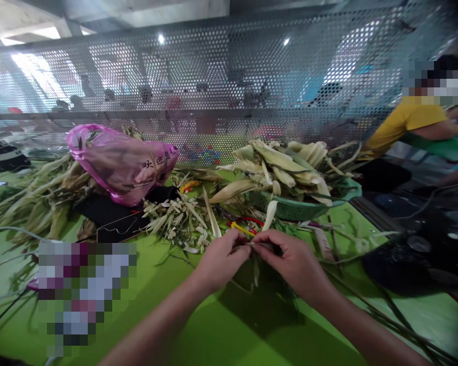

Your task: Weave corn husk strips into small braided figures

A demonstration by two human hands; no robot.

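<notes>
My left hand and my right hand meet over the green table, thumbs and fingers pinched closed. Between the fingertips is a pale strip of corn husk, its lower end hanging beneath them; the fingers cover most of it. Another upright husk piece shows just beyond my right hand, and I cannot tell whether it is joined to the held strip. Behind the fingers lie red-handled scissors or pliers and a yellow-handled tool, both partly hidden.
A green basket heaped with dried corn husks stands back right. Cut husk bits lie left of centre. A pink plastic bag, more husks and cables are at left. Behind is a perforated metal screen; a person in yellow sits right.
</notes>
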